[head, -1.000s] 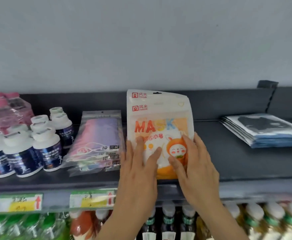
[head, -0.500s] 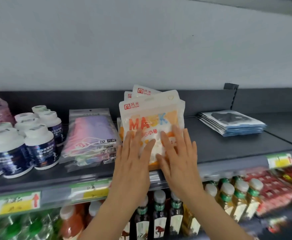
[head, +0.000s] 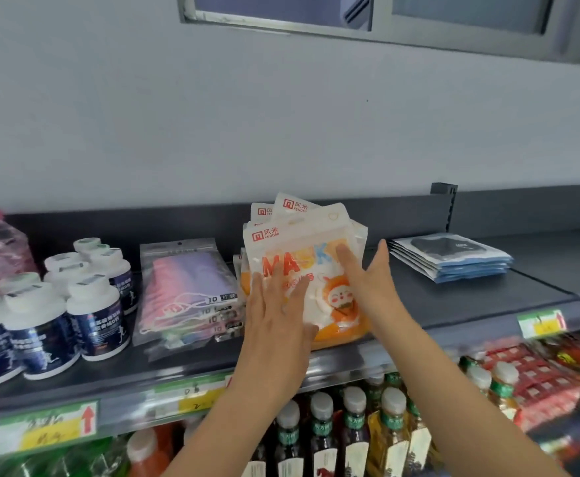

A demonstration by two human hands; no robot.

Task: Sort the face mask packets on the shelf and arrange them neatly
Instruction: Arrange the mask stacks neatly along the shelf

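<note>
- A shop: a dark metal shelf (head: 453, 304) with yellow-green price tags (head: 541, 323) along its front edge
- Same goods kept in multiples: white-capped jars (head: 96, 315), stacks of mask packets (head: 302, 235) side by side
- On the shelf below, rows of matching drink bottles (head: 354, 428) and red packs (head: 536, 376), facing out

Pale grey wall (head: 281, 125), window frame (head: 367, 25) above, dark shelving (head: 522, 297)

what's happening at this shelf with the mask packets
A person is straightening the orange and white MASK packets on the shelf. The left hand and right hand press flat on the front packet, fingers straight. The packets behind fan out unevenly, so the pile is not yet neat. Pink and purple packets lie to its left, dark mask packets to its right.
</note>
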